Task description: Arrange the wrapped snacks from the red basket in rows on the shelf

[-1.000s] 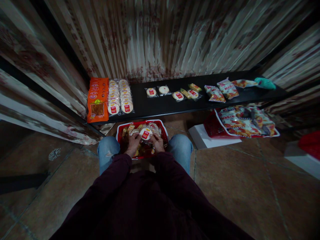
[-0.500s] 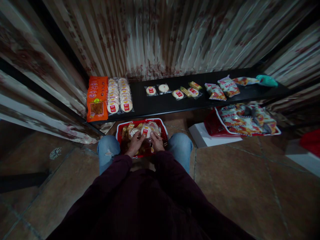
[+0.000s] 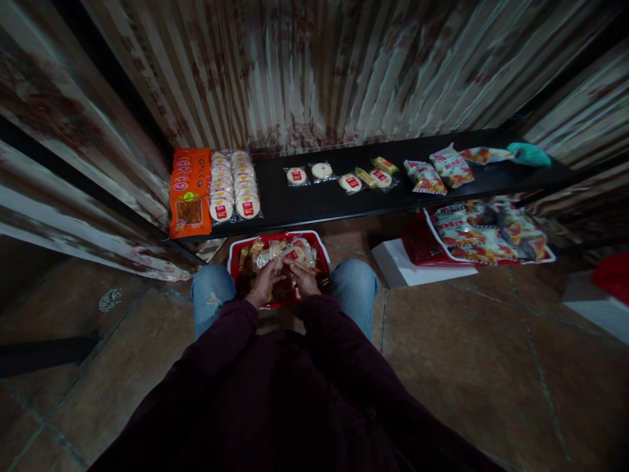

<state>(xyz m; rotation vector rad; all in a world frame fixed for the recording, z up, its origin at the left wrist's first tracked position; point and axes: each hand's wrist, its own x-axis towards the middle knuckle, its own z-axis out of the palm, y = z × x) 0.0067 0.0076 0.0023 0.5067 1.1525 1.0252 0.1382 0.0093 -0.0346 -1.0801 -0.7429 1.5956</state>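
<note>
Both my hands are over a red basket with a white rim [image 3: 322,250], held between my knees. It is filled with round white rice crackers in clear wrappers and some gold-wrapped snacks [image 3: 244,257]. My left hand [image 3: 265,283] has its thumb and fingers apart, beside a wrapped cracker [image 3: 262,261]. Fingers of my right hand [image 3: 304,278] stretch leftward, close to the left fingertips. Just beyond them lies a rice cracker with a red label [image 3: 295,254], among other packs. No clear grip shows in either hand; the fingertips are small and dim.
Ahead runs a black shelf [image 3: 304,206]. On it are orange snack bags [image 3: 190,193], two rows of wrapped crackers [image 3: 234,187], several loose packs and chip bags [image 3: 425,177], and a green bundle [image 3: 529,155]. A second red basket [image 3: 417,242] of chip bags sits right, by a white box [image 3: 400,262].
The labelled cracker held up between both hands now lies slightly farther right in the basket. My fingers have come off it and drawn closer together.
</note>
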